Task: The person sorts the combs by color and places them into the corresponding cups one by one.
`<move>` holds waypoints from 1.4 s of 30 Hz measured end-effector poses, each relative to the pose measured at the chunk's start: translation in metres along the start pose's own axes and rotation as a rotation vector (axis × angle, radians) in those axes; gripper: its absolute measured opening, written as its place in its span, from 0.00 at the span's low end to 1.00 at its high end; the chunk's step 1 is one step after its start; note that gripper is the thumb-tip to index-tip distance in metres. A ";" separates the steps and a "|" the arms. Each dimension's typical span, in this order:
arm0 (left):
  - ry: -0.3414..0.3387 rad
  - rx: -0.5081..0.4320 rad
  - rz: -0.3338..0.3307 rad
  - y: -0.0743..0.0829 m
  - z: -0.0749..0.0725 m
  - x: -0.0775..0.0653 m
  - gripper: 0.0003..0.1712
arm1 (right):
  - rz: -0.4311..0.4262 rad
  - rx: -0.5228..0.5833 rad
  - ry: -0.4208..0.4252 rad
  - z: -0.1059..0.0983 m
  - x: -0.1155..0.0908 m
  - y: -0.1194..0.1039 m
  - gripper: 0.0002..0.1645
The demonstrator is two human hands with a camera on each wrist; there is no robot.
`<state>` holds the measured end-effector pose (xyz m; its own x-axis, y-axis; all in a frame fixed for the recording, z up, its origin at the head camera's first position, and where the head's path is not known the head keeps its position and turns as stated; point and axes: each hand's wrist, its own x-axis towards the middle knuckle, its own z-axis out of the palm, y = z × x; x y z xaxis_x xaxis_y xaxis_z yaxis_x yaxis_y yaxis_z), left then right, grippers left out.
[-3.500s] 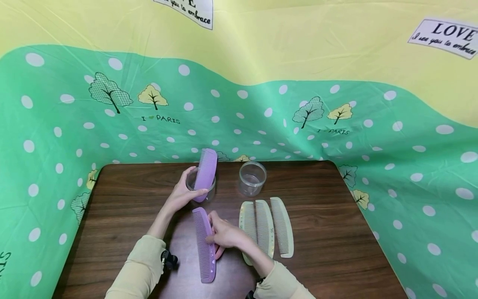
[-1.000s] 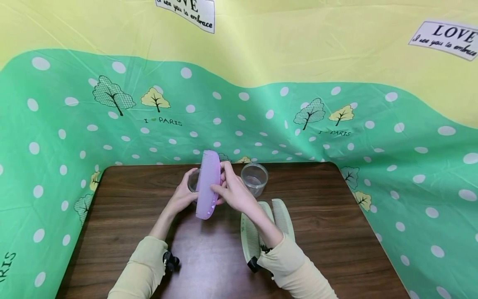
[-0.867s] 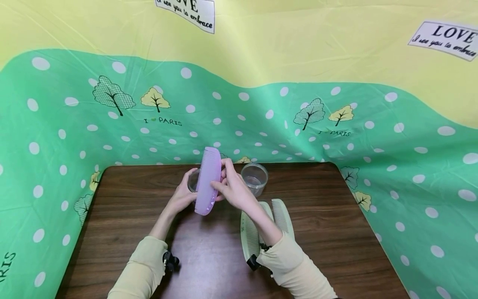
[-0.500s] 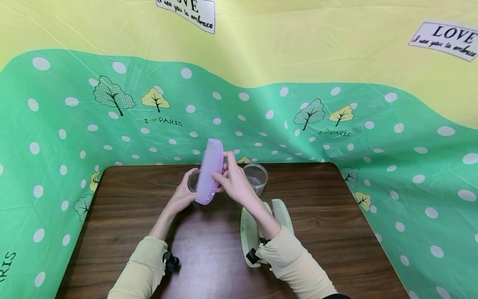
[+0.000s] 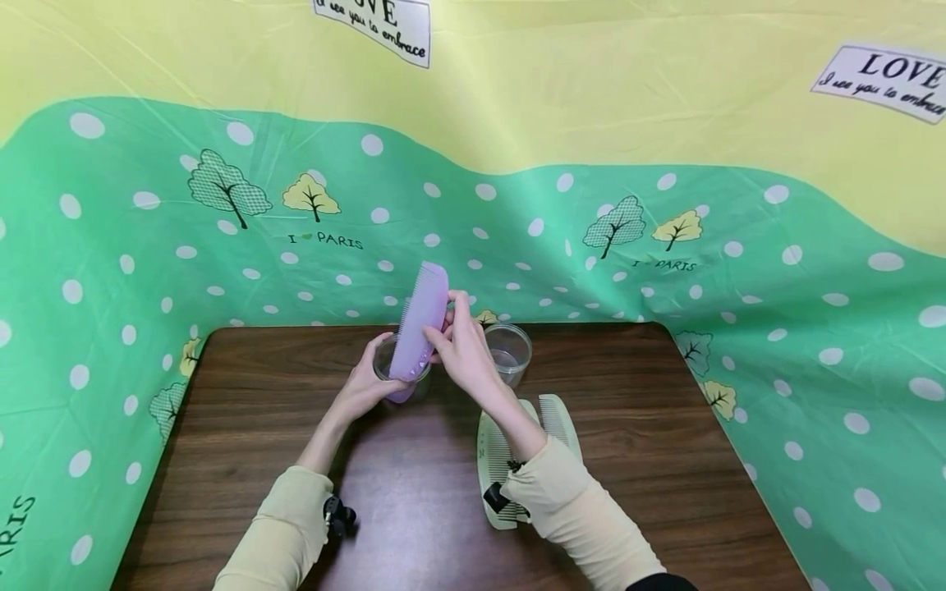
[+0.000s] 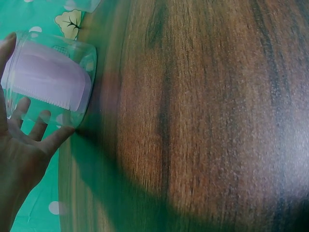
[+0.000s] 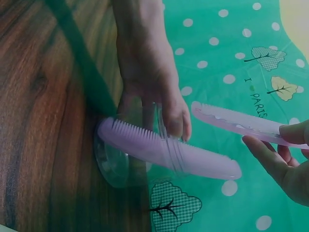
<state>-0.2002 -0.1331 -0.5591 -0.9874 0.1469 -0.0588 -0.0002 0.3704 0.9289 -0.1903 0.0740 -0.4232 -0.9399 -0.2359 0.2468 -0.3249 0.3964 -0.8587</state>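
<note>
My left hand [image 5: 365,382] grips a clear jar [image 7: 112,169] at the back of the table, thumb on the near side. Inside the jar a purple comb [image 6: 53,77] leans, and its upper end sticks out past the rim in the right wrist view. Between thumb and fingers my right hand [image 5: 466,353] pinches another purple comb [image 5: 420,324]. This held comb is tilted, its lower end [image 7: 198,108] just above the jar's mouth and apart from it in the right wrist view. In the head view it covers most of the comb in the jar.
A second clear jar [image 5: 510,353] stands to the right, close behind my right hand. Pale green combs [image 5: 495,460] lie on the brown wooden table [image 5: 665,460], partly hidden under my right forearm. A patterned green and yellow cloth [image 5: 502,213] hangs behind the table.
My right hand has lifted the second purple comb off the table and brought it to the left jar. Over the last second it rose further and tilted. My left hand stays on the jar.
</note>
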 end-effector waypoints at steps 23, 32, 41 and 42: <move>-0.020 -0.028 -0.039 0.002 0.000 0.000 0.58 | -0.036 -0.245 0.098 0.031 0.003 0.030 0.29; -0.015 -0.023 -0.044 0.002 0.000 -0.001 0.58 | -0.051 -0.340 0.088 0.039 0.000 0.037 0.28; -0.016 -0.033 -0.045 0.001 -0.001 -0.001 0.58 | -0.061 -0.451 0.074 0.045 -0.003 0.043 0.26; -0.015 -0.034 -0.046 0.001 -0.001 -0.001 0.58 | -0.058 -0.457 0.072 0.046 -0.004 0.044 0.25</move>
<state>-0.1998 -0.1336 -0.5576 -0.9837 0.1448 -0.1069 -0.0510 0.3459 0.9369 -0.1963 0.0516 -0.4824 -0.9186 -0.2132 0.3326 -0.3744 0.7388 -0.5603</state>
